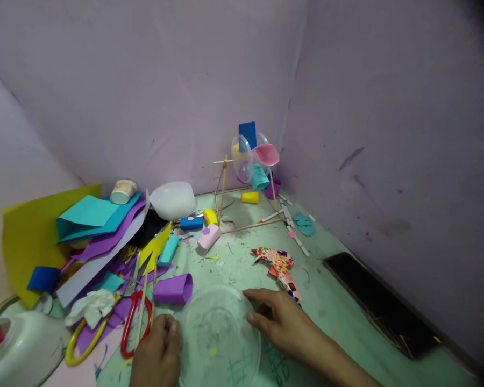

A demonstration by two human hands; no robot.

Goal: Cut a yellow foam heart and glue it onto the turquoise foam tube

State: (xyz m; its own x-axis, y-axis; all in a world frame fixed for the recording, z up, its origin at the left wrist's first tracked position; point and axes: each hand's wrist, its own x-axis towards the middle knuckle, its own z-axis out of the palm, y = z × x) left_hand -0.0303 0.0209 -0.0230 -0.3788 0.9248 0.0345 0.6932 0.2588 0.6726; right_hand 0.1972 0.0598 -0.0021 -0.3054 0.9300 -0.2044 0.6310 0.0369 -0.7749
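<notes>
A round, clear plastic lid point(215, 336) lies between my hands at the table's near edge. At its left rim is my left hand point(155, 352), fingers curled and thumb against the edge. My right hand point(282, 322) reaches over the right rim, thumb and index finger apart, the other fingers partly hidden. Left of the lid are a purple paper roll point(173, 289) and red-handled scissors point(136, 322). Farther back stands a stick frame point(223, 188) carrying clear discs point(245, 161), a pink paper cup point(267, 154) and a blue paper piece point(247, 136).
Coloured paper sheets point(91, 212), yellow-handled scissors point(75, 344) and a white plastic bowl point(173, 200) crowd the left. A patterned paper cutout point(280, 266) lies ahead of my right hand. A dark phone point(379, 301) rests along the right wall. Several small paper rolls sit mid-table.
</notes>
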